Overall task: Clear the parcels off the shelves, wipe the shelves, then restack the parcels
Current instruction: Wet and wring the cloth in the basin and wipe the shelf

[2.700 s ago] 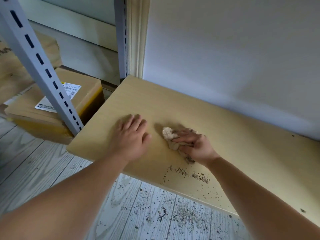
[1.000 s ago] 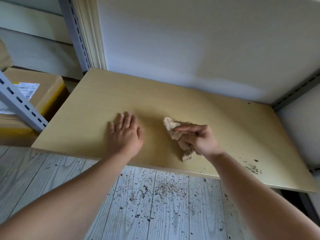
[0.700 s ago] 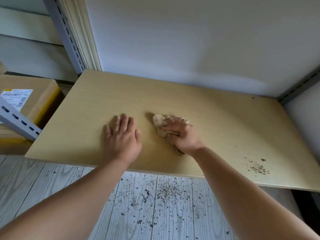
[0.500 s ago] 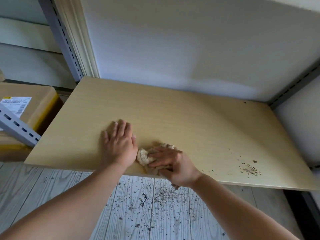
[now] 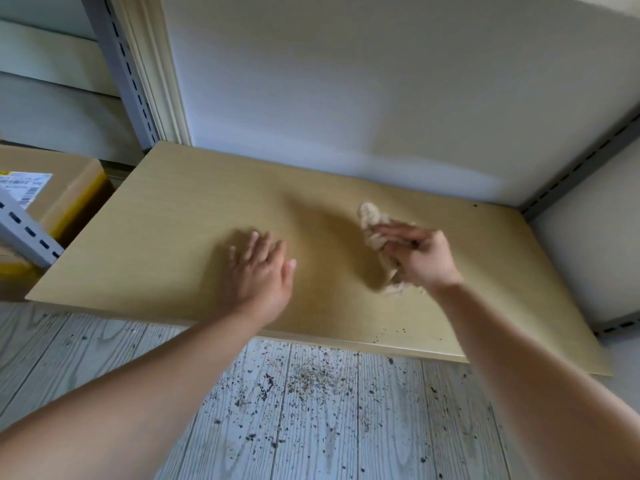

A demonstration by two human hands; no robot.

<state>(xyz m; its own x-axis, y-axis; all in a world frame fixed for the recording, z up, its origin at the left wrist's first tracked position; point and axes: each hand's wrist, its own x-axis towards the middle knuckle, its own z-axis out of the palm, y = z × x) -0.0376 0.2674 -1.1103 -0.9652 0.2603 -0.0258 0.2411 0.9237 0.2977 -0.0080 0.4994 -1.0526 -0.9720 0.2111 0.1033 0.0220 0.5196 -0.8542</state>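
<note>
Head view, wiping of the lower shelf (image 5: pixel 180 216). Compared with half a second earlier, my right hand (image 5: pixel 420 259) has carried the cloth (image 5: pixel 372 223) from the front edge, where it lay just beside my left hand (image 5: pixel 259 275), back toward the middle-right of the board; the two hands are now well apart. The small heap of grit seen earlier near the right front of the shelf is gone, with only a few specks (image 5: pixel 391 332) left by the front edge. My right hand grips the cloth, fingers curled round it; it is a pale beige, crumpled rag, one end sticking out beyond the fingertips toward the wall, the other trailing on the board below the palm. My left hand lies flat on the shelf, fingers straight and slightly spread, holding nothing. Dark crumbs (image 5: pixel 304 379) are scattered on the grey plank floor (image 5: pixel 104 348) below the front edge. At far left, a brown parcel (image 5: pixel 65 181) with a white label sits behind a grey slotted upright (image 5: pixel 24 233); its contents cannot be seen.
</note>
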